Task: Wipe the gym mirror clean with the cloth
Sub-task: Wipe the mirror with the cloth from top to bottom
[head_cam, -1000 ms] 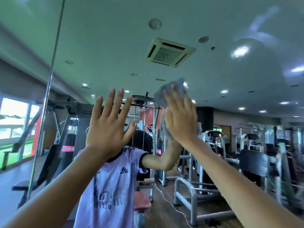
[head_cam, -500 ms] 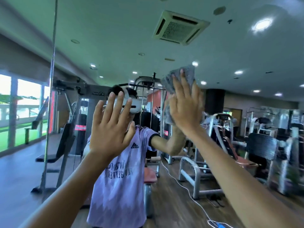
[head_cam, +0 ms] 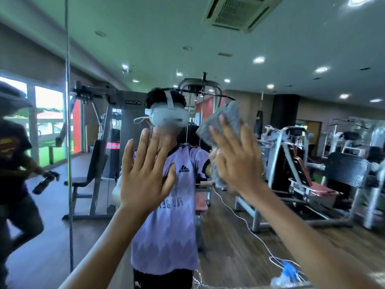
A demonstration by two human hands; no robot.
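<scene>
Left fingers (head_cam: 143,147) straight and spread, nothing held, palm of the left hand (head_cam: 143,176) facing the large wall-mounted gym mirror (head_cam: 145,49); can't tell if it actually touches the glass

Right fingers (head_cam: 220,138) straight, slightly fanned, laid flat over a grey fuzzy cleaning cloth (head_cam: 227,119), not curled round it. The right hand (head_cam: 237,161) presses the cloth onto the mirror at about head height, right of centre. The cloth's top edge sticks out above the fingertips and a fold hangs below the palm. Right thumb not clearly visible

Both bare forearms rise from the bottom edge, hands near each other but apart

The mirror reflects the person in a lilac short-sleeved sports shirt (head_cam: 166,226) with a white head-mounted headset (head_cam: 169,117), the reflected arm meeting the cloth. A thin vertical metal seam strip (head_cam: 67,101) splits the glass at left. Left of the strip, a second reflected person in a dark T-shirt (head_cam: 12,163) holds a dark spray bottle (head_cam: 44,182)

Also reflected: grey steel weight machines (head_cam: 302,163) at right, a thin white cable (head_cam: 239,217) across the wood floor, a square ceiling air-con vent (head_cam: 241,13) and round ceiling lights
</scene>
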